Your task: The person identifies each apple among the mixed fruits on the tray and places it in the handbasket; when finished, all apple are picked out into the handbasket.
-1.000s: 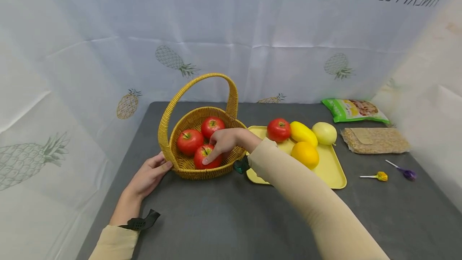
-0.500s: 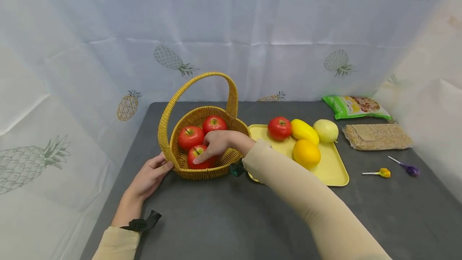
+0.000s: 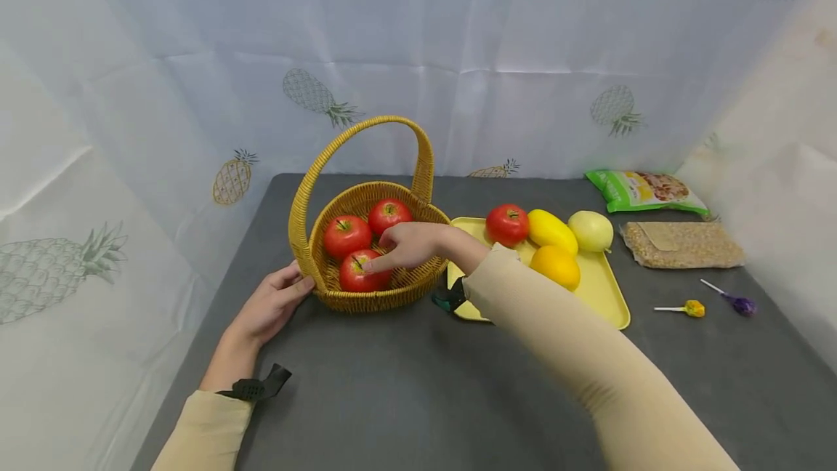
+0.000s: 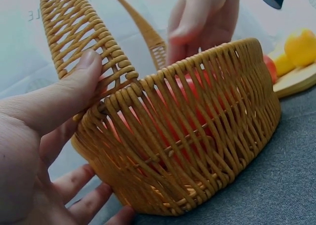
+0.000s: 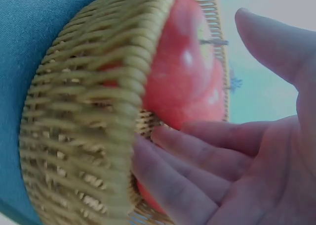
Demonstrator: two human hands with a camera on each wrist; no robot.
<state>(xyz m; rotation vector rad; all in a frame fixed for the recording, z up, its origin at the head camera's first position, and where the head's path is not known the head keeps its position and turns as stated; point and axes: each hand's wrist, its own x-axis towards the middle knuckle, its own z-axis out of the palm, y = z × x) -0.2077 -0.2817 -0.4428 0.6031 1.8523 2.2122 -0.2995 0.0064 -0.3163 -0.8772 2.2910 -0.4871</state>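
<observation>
A yellow wicker basket with a tall arched handle stands on the dark table, holding three red apples. My left hand grips its left end; in the left wrist view the thumb lies over the handle's base and the other fingers rest against the outer side. My right hand is over the right part of the basket, just right of the front apple. In the right wrist view its fingers are loosely extended, thumb spread away from the apple. Behind sit the left apple and the back apple.
Right of the basket lies a yellow tray bearing a red fruit, a yellow elongated fruit, an orange and a pale round fruit. Further right are a green packet, a grain bag and two lollipops.
The front apple moved left inside the basket under my right hand. Since then that hand has let go and drawn back slightly to the right. The left hand keeps its place.
</observation>
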